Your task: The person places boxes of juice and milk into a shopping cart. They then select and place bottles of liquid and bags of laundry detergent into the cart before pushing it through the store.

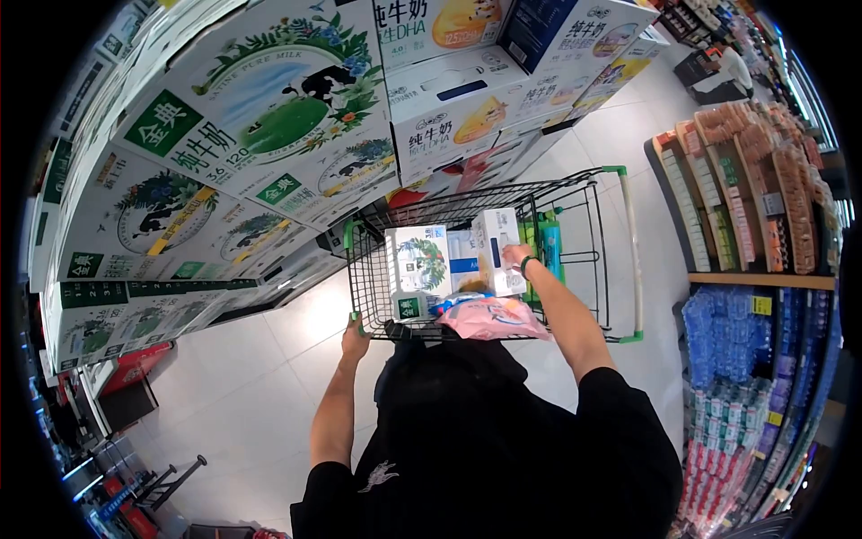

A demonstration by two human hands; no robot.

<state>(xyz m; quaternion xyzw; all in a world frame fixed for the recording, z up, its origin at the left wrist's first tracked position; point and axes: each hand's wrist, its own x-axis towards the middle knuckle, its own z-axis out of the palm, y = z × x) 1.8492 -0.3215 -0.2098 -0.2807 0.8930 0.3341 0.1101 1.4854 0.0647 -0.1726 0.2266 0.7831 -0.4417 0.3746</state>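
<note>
Store aisle [269,386], left hand [356,336] clamped on cart rim [386,339], right hand [516,257] touching carton [498,230], grip unclear

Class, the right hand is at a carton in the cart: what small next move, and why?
Probably ease the right hand off the carton: it already sits inside the cart, and the left hand is on the cart's edge.

The bag [492,317] was pink, the cart's corners [633,338] were green (bright ones), and the sleeves [620,404] were plain black.
</note>
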